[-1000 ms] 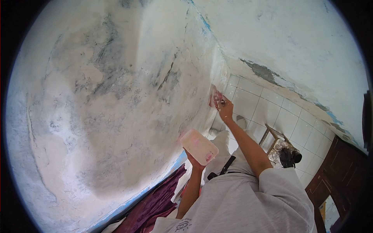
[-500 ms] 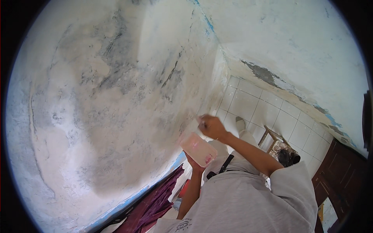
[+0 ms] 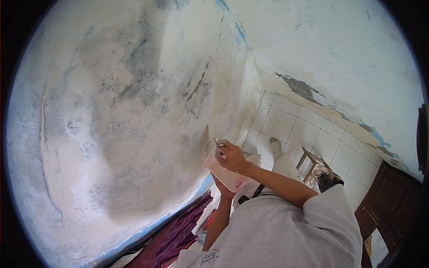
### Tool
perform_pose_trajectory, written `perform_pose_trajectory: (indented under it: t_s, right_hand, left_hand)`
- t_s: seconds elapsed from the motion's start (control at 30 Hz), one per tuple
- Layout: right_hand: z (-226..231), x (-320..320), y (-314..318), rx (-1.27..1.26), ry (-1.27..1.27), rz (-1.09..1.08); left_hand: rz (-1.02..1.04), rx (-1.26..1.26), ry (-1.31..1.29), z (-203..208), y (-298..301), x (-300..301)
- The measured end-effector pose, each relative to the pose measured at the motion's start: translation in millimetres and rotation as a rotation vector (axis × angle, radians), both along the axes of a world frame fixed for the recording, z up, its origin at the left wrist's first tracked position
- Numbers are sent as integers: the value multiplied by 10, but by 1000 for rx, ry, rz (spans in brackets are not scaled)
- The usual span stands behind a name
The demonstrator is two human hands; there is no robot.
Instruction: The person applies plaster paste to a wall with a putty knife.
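Observation:
My left hand (image 3: 224, 186) is closed under and around a shallow, pinkish plastic tub (image 3: 227, 175) with red-pink smears at its near end. Just above the tub, my right hand (image 3: 232, 156) grips what looks like a putty knife (image 3: 216, 142), its blade pointing at the wall and hard to make out. The patchy plaster wall (image 3: 147, 147) beside both hands has grey stains, cracks and a pale, smoothed-over surface. Whether the blade touches the wall I cannot tell.
A small paint-spattered wooden stool (image 3: 316, 169) with a dark object on top stands on the white floor tiles (image 3: 290, 118). Purple cloth (image 3: 174, 236) lies along the wall's foot at lower left. To the right is a dark brown wooden cabinet or door (image 3: 393, 196).
My right hand has moved left, bringing the putty knife from above the tub's far side toward the wall. My left hand holds the tub in nearly the same place.

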State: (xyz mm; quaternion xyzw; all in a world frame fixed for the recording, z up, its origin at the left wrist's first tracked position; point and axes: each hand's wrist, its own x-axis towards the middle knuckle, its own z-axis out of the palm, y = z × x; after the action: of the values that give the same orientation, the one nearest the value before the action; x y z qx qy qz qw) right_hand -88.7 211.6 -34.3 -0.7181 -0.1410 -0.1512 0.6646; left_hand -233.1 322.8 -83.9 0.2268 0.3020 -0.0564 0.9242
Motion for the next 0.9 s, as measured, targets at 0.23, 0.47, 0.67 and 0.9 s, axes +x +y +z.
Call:
perform_pose_trajectory:
  t_s: [0.23,0.47,0.67,0.9]
  right_hand:
    - [-585,1074,-513,20,359,-371]
    - [816,402,63,36,210,-110]
    - [-61,599,-428,213,471,-209]
    - [39,1179,-171,253,467,-309]
  left_hand:
    - [-31,-21,-54,59,-180,129]
    - [9,-20,-60,62,-68,27]
    - [-4,12,-75,-47,43,8]
    - [19,47,-115,2,-69,59]
